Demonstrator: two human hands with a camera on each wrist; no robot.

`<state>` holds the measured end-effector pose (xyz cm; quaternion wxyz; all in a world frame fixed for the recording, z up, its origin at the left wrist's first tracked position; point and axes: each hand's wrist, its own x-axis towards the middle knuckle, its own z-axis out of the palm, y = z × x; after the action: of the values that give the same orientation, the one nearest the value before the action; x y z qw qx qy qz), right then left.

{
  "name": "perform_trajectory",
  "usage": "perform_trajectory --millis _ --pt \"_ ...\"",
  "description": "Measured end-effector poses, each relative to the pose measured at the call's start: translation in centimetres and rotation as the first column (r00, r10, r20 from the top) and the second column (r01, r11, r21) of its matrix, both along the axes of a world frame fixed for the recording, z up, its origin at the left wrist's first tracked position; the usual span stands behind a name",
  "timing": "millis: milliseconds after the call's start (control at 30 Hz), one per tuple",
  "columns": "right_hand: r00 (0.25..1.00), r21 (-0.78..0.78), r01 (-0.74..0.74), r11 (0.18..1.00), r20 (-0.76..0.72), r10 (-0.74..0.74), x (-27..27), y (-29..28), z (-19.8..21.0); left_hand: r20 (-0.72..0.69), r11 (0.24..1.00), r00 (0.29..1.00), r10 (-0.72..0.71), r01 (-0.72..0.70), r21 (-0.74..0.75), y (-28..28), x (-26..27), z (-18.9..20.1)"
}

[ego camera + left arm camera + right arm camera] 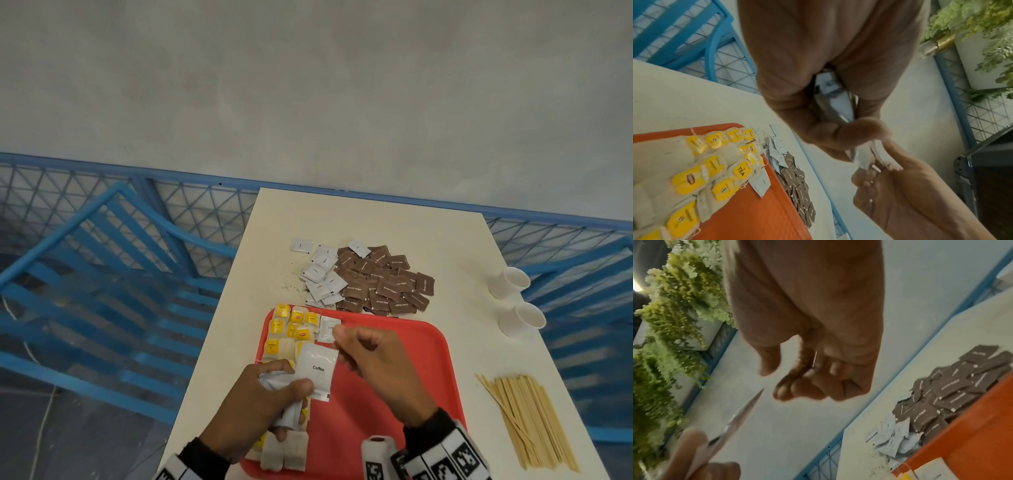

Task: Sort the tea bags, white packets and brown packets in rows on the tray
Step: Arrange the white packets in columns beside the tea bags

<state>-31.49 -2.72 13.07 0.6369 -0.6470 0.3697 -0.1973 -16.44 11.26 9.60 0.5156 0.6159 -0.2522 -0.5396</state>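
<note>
On the red tray (404,346) the tea bags (291,329) with yellow tags lie in rows along the left side, also in the left wrist view (711,175). One white packet (328,328) lies flat beside them. My left hand (274,394) grips a bunch of white packets, the front one (317,368) marked Coffee. My right hand (342,342) hovers with curled fingers at that packet's top right corner. In the right wrist view a small gap shows between the packet's edge (744,408) and the right fingertips (785,392). Loose white packets (320,274) and brown packets (383,281) are heaped beyond the tray.
Two white paper cups (510,282) lie on their sides at the table's right edge. A bundle of wooden stirrers (527,418) lies right of the tray. Blue mesh railing and a blue chair (102,274) stand left of the table. Tea dust (291,284) speckles the tabletop.
</note>
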Motion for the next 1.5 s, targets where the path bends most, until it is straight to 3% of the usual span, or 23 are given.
perform_trajectory --millis 100,267,400,700,833,933,1100,1267,1433,1500 --pt "0.994 -0.016 -0.102 0.995 -0.042 0.101 -0.7 0.5 -0.1 -0.012 1.0 1.0 -0.007 0.007 -0.01 -0.2 0.0 -0.1" --pt "1.0 -0.024 -0.003 1.0 -0.01 0.003 -1.1 0.6 -0.3 -0.018 0.999 0.999 -0.028 0.027 -0.034 -1.0 -0.4 0.0" --pt "0.996 -0.075 -0.075 0.994 -0.056 0.071 -2.1 1.3 -0.4 -0.038 0.998 0.999 0.002 -0.004 -0.055 -1.9 -0.7 -0.2" --pt "0.991 -0.116 0.003 0.993 -0.135 -0.019 -4.1 0.8 -1.5 -0.083 0.997 0.996 0.028 -0.034 -0.073 -4.6 -1.4 -0.4" --pt "0.997 0.025 0.028 0.999 -0.067 -0.026 -4.2 0.4 -3.0 -0.11 1.0 0.994 0.01 -0.009 0.011 -4.7 -2.1 -1.6" --pt "0.992 0.046 0.022 0.999 -0.126 -0.016 -3.7 -0.5 -3.9 -0.088 0.996 0.995 0.051 -0.045 0.076 -4.7 -2.0 -2.9" --pt "0.905 -0.049 0.157 0.986 -0.392 -0.163 -2.1 -6.0 -10.6 -0.075 0.97 0.981 0.179 -0.164 0.178 -3.6 -0.2 -3.5" --pt "0.819 -0.056 0.175 0.983 -0.546 -0.177 0.4 -10.3 -15.9 -0.206 0.964 0.951 0.231 -0.196 0.178 -2.1 2.0 -4.2" --pt "0.709 -0.169 0.124 0.978 -0.674 -0.206 1.8 -10.8 -17.6 -0.253 0.951 0.925 0.283 -0.237 0.201 -0.9 2.9 -3.5" --pt "0.704 -0.2 0.178 0.964 -0.658 -0.266 1.9 -10.4 -17.9 -0.268 0.945 0.915 0.301 -0.248 0.215 -0.5 3.2 -3.4"
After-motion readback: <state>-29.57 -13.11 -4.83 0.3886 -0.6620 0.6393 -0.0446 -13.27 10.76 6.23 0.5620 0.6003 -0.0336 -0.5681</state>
